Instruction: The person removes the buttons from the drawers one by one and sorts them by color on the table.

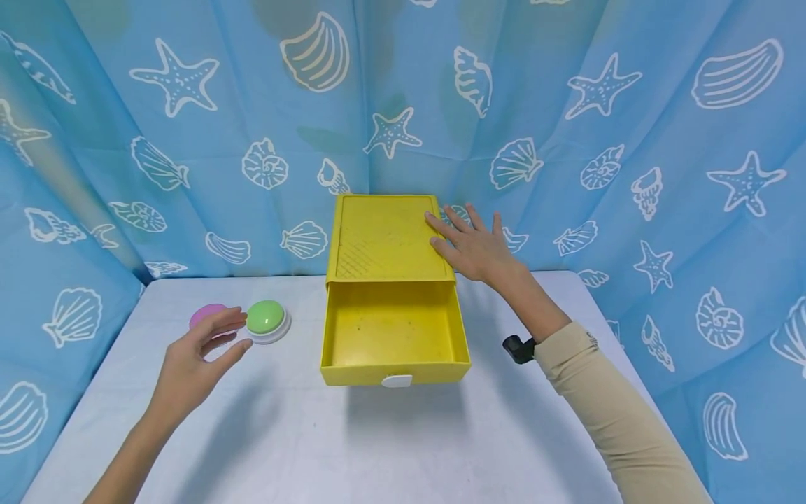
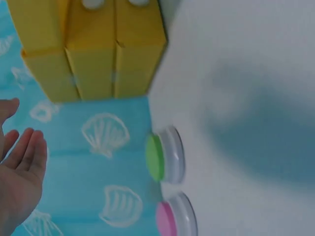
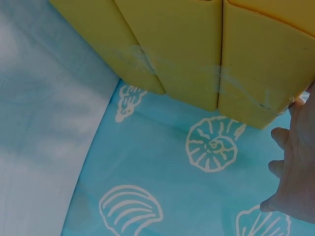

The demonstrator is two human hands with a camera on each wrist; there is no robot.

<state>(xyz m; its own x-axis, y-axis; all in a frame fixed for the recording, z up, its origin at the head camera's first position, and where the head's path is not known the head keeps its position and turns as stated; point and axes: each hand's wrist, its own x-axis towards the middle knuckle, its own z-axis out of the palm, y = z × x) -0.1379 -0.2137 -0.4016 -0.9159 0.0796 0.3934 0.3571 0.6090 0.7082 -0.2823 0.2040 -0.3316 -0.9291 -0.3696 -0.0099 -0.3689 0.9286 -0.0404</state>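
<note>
A yellow drawer cabinet (image 1: pixel 387 238), three tiers stacked, stands toward the back of the table. Its top drawer (image 1: pixel 359 376) is pulled out, with a white knob (image 1: pixel 397 381) on the front and the yellow inner floor showing. At the cabinet's top right edge, my right hand (image 1: pixel 481 250) rests with fingers spread; the right wrist view shows it beside the taped side wall. To the left, my left hand (image 1: pixel 189 364) hovers over the table, fingers gently bent and holding nothing. Just past its fingertips are a green push button (image 1: pixel 265 317) and a pink push button (image 1: pixel 204 313), the latter partly hidden by the hand.
A white cloth covers the table (image 1: pixel 302 448). Behind and at both sides hangs a blue curtain (image 1: pixel 415 84) printed with white shells and starfish. A black strap piece (image 1: pixel 519 349) sticks out at the right wrist, next to the beige sleeve (image 1: pixel 604 406).
</note>
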